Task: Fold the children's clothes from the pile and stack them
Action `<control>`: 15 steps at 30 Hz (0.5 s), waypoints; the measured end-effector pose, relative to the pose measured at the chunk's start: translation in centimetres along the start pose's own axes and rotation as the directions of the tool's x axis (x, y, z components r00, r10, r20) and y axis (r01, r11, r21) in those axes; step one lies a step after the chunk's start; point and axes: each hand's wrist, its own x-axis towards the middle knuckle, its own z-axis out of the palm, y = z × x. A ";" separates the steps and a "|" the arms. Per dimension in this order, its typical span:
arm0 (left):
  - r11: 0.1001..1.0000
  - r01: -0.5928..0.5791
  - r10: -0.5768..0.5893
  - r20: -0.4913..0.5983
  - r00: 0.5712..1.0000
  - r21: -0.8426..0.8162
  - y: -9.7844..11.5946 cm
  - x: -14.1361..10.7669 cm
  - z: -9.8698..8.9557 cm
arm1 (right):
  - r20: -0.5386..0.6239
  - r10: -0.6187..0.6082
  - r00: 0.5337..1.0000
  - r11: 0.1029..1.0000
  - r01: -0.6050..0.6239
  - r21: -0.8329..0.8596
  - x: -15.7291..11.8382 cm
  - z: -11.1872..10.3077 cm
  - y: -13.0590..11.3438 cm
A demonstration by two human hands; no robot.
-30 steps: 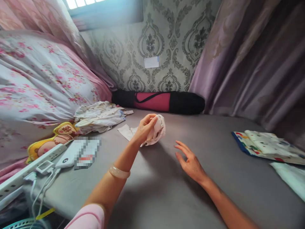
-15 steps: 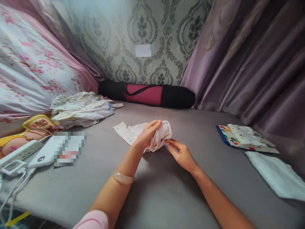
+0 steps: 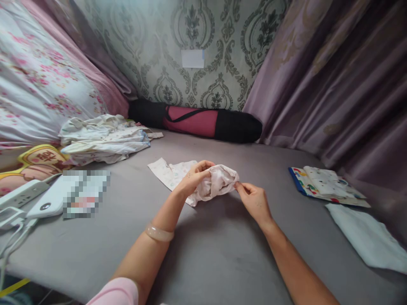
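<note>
A small pale pink printed garment (image 3: 219,183) is bunched between my hands, its flat end trailing left onto the grey sheet. I cannot tell which kind of garment it is. My left hand (image 3: 195,176) is closed on the bunched cloth from the left, its fingertips partly hidden in the folds. On the other side, my right hand (image 3: 252,199) pinches the right edge of the cloth between thumb and fingers. The opening of the garment shows as a loose ring of folds between the two hands.
Crumpled clothes (image 3: 104,137) lie at the left, behind a power strip (image 3: 22,195) and a white power bank (image 3: 51,201) with cables. A black and maroon long bag (image 3: 190,122) lies along the wall. Folded clothes (image 3: 327,182) and a pale folded cloth (image 3: 365,237) are at right.
My right hand has moved a little right and now pinches the cloth's edge, drawing it out. The bunched part is wider and lower. The view has shifted slightly.
</note>
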 end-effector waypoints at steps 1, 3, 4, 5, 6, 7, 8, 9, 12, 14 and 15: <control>1.000 -0.009 0.009 0.002 1.000 0.018 0.1 -0.1 0.0 | -0.009 0.002 1.000 1.000 -0.002 0.014 0.1 -0.3 -0.1; 0.999 -0.021 0.021 0.004 1.000 0.043 0.3 -0.2 -0.1 | -0.027 0.009 1.000 0.996 -0.007 0.087 0.3 -1.0 -0.4; 0.998 -0.025 0.025 0.007 1.000 0.050 0.3 -0.2 -0.2 | -0.030 0.016 0.999 0.990 -0.012 0.139 0.5 -1.5 -0.7; 0.998 -0.029 0.028 0.017 0.999 0.051 0.3 -0.3 -0.3 | -0.029 0.025 0.999 0.981 -0.019 0.193 0.6 -2.0 -1.0; 0.998 -0.031 0.029 0.031 0.999 0.048 0.3 -0.3 -0.4 | -0.023 0.034 0.999 0.970 -0.028 0.242 0.7 -2.5 -1.3; 0.998 -0.033 0.031 0.046 0.998 0.047 0.3 -0.4 -0.5 | -0.014 0.041 0.999 0.959 -0.036 0.279 0.8 -3.1 -1.6; 0.998 -0.037 0.034 0.060 0.998 0.051 0.3 -0.4 -0.6 | -0.002 0.045 0.999 0.951 -0.042 0.305 0.8 -3.6 -2.0; 0.997 -0.045 0.041 0.072 0.997 0.062 0.4 -0.5 -0.6 | 0.014 0.045 0.999 0.946 -0.047 0.320 0.8 -4.2 -2.3; 0.992 -0.067 0.054 0.123 0.991 0.105 0.6 -0.8 -0.5 | 0.053 0.026 0.998 0.946 -0.041 0.322 0.7 -5.8 -3.4; 0.992 -0.060 0.040 0.183 0.982 0.107 0.7 -0.9 -0.4 | 0.037 0.003 0.999 0.954 -0.014 0.299 0.7 -6.7 -3.7; 0.994 -0.053 0.032 0.210 0.977 0.098 0.8 -0.9 -0.4 | 0.014 -0.008 1.000 0.962 0.004 0.274 0.8 -7.1 -3.7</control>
